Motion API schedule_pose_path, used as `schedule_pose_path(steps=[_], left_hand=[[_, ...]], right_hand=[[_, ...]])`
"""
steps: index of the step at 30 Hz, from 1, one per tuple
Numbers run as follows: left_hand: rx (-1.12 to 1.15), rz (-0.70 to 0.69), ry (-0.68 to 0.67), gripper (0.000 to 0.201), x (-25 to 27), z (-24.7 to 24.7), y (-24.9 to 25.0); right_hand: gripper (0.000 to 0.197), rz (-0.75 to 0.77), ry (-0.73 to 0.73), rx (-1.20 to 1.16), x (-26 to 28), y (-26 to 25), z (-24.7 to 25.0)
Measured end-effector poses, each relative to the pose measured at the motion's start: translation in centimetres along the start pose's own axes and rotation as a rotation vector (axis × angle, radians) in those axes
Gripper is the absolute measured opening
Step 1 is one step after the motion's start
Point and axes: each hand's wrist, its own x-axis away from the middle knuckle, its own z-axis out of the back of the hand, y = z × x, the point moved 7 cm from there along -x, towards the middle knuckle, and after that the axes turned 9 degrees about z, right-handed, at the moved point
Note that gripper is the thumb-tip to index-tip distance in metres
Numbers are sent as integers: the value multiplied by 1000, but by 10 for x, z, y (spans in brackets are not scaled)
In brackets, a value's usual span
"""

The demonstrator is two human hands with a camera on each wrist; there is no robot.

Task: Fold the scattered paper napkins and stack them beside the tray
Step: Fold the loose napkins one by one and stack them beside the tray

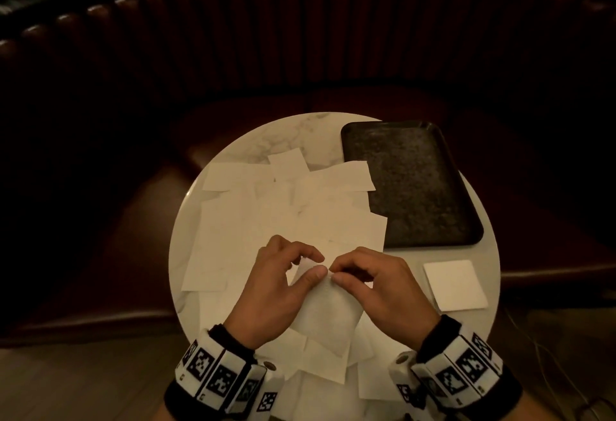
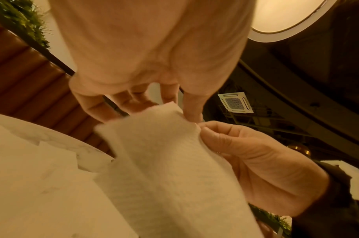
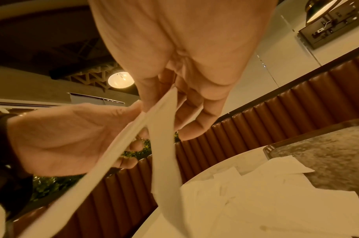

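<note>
Both hands hold one white paper napkin (image 1: 328, 315) above the near part of the round table. My left hand (image 1: 283, 282) pinches its top edge between thumb and fingers, and my right hand (image 1: 370, 282) pinches the same edge beside it. The napkin (image 2: 166, 169) hangs down from the pinched edge, bent into two layers (image 3: 162, 145). Several unfolded napkins (image 1: 283, 214) lie scattered over the table's middle and left. A folded napkin stack (image 1: 455, 285) lies just in front of the dark tray (image 1: 413, 184).
The white marble table (image 1: 253, 140) is small and round, with its edge close on every side. The tray fills its right rear part. A brown padded bench (image 1: 300, 37) curves around behind. More loose napkins (image 1: 320, 387) overhang the near edge.
</note>
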Motion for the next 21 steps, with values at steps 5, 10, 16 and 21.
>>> schedule_pose_path(steps=[5, 10, 16, 21], left_hand=[[102, 8, -47, 28, -5, -3, 1], [404, 79, -130, 19, -5, -17, 8], [489, 130, -53, 21, -8, -29, 4], [522, 190, 12, 20, -11, -43, 0]], right_hand=[[13, -140, -32, -150, 0, 13, 3], [7, -330, 44, -299, 9, 30, 1], [15, -453, 231, -537, 29, 46, 9], [17, -564, 367, -651, 49, 64, 19]])
